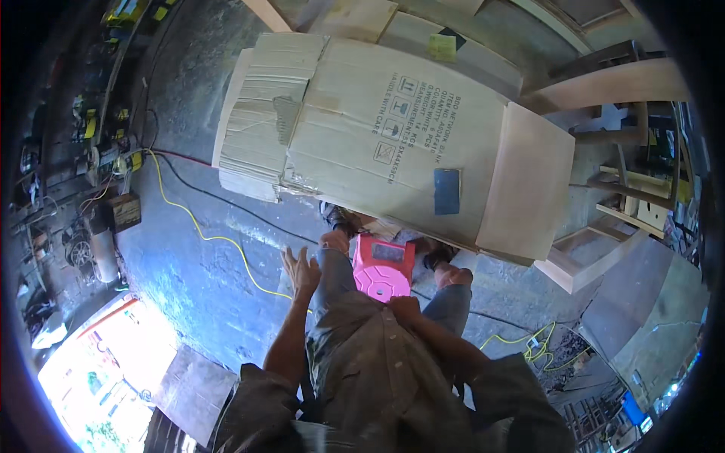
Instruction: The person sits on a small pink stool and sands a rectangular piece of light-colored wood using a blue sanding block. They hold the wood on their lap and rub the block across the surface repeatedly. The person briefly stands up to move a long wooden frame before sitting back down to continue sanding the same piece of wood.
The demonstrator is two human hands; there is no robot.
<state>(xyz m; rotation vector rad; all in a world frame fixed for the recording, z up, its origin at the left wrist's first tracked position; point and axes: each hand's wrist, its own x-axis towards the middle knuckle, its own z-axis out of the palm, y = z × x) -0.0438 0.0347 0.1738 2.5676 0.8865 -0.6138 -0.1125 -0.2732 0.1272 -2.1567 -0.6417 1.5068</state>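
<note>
A broad brown cardboard sheet (355, 121) lies ahead of a pink plastic stool (381, 278) between the person's legs (332, 273), with the left hand (303, 273) splayed wide and the right hand (405, 309) curled into a fist near the stool.

The worktop covered in creased tan cardboard (340, 121) carries a small dark blue-grey rectangular sheet (447, 192) lying flat close to its near edge, right of the middle, while the grey concrete floor (181, 264) bears a pink plastic stool (384, 267) and yellow cable (202, 236).
</note>
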